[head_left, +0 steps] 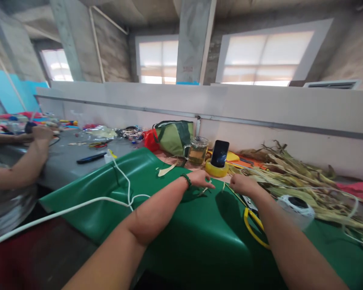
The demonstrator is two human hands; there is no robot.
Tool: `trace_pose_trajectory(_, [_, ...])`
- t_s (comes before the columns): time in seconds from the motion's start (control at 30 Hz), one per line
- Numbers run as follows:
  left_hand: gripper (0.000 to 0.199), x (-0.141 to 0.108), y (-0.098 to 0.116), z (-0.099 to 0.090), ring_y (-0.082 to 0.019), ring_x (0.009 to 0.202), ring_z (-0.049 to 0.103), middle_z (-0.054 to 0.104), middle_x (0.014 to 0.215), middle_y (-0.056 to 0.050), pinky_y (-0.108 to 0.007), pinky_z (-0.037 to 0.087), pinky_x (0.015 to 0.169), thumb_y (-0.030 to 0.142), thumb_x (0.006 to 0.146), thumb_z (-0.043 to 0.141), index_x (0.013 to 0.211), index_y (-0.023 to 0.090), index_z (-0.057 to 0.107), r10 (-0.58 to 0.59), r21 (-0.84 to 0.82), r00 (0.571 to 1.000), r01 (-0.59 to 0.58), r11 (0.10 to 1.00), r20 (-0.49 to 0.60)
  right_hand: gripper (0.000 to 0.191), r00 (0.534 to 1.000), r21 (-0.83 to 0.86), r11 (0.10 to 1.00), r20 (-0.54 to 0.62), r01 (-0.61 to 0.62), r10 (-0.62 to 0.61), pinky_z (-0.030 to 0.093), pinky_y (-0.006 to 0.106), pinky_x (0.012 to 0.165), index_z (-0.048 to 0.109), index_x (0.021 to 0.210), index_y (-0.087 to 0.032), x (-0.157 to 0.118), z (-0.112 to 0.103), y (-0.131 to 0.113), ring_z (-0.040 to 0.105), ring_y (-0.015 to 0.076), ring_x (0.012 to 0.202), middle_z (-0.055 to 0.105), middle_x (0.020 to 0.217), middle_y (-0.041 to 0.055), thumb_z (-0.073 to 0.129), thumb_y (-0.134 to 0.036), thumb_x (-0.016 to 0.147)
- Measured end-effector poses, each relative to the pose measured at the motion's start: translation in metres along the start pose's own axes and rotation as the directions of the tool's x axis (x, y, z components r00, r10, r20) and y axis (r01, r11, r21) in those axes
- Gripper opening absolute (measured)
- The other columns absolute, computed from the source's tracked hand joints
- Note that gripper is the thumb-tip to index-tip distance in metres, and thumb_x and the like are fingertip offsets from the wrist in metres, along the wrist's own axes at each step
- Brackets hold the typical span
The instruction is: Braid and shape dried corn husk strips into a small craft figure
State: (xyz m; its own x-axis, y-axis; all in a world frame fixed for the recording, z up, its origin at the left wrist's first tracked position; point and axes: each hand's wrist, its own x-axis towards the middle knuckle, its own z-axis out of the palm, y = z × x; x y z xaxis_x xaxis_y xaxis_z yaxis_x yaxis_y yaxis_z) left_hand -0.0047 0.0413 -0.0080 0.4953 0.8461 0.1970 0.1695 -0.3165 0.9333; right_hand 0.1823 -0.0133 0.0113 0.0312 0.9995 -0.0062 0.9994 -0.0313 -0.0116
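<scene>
One right hand (243, 185) holds one strip (236, 194) near one phone (220, 154)

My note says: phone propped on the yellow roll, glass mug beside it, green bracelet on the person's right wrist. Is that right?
Not quite: the head view shows the green bracelet on the wrist of the left hand. The phone is propped on the yellow roll, glass mug beside it.

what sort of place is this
Probably a handicraft workshop: dried leaves lie heaped, scissors rest on a green cover, and another person is at the neighbouring table.
</scene>
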Motion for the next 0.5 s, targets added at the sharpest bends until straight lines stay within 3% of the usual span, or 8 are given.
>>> trace_pose_trajectory(0.07, [0.019,-0.001,0.001,-0.006,-0.022,0.075,0.060,0.055,0.052,-0.001,-0.029,0.042,0.075,0.029,0.059,0.076,0.053,0.017,0.063,0.004,0.222,1.000,-0.006,0.975,0.006,0.023,1.000,-0.029,0.999,0.011,-0.014,0.015,0.041,0.029,0.060,0.071,0.067,-0.015,-0.001,-0.001,-0.001,0.067,0.0251,0.080,0.072,0.083,0.0145,0.052,-0.022,0.079])
trace_pose_trajectory(0.13, [0.017,-0.002,0.007,-0.015,-0.024,0.080,0.061,0.060,0.059,-0.003,-0.030,0.042,0.079,0.028,0.064,0.073,0.056,0.016,0.065,0.014,0.413,0.998,0.011,0.911,-0.058,0.025,1.000,-0.045,0.999,0.014,-0.025,0.026,0.043,0.030,0.064,0.073,0.076,-0.016,-0.002,-0.003,-0.001,0.067,0.0266,0.088,0.072,0.091,0.0151,0.051,-0.027,0.081])
trace_pose_trajectory(0.27, [0.023,-0.009,0.026,-0.033,-0.026,0.085,0.062,0.060,0.061,-0.006,-0.030,0.042,0.079,0.028,0.069,0.070,0.053,0.014,0.061,0.025,0.590,0.985,0.083,0.803,-0.173,0.028,0.999,-0.055,0.998,-0.007,-0.043,0.042,0.046,0.032,0.070,0.073,0.088,-0.015,-0.005,-0.006,-0.002,0.066,0.0285,0.094,0.071,0.100,0.0174,0.050,-0.029,0.083])
trace_pose_trajectory(0.37, [0.031,-0.013,0.042,-0.044,-0.027,0.080,0.063,0.065,0.070,-0.011,-0.031,0.044,0.076,0.041,0.071,0.068,0.061,0.012,0.064,0.012,0.760,0.985,0.125,0.637,-0.172,0.028,0.999,-0.054,0.998,-0.035,-0.024,0.022,0.048,0.034,0.072,0.073,0.091,-0.013,-0.010,-0.008,-0.007,0.066,0.0302,0.095,0.071,0.100,0.0195,0.050,-0.028,0.083])
trace_pose_trajectory(0.5, [0.031,-0.014,0.047,-0.067,-0.034,0.087,0.063,0.069,0.086,-0.021,-0.037,0.045,0.076,0.042,0.070,0.065,0.069,0.011,0.068,-0.050,0.825,0.983,0.175,0.537,-0.176,0.027,0.998,-0.046,0.998,-0.054,0.031,-0.034,0.049,0.032,0.075,0.073,0.093,-0.015,-0.014,-0.008,-0.015,0.066,0.0292,0.097,0.071,0.102,0.0170,0.052,-0.030,0.084])
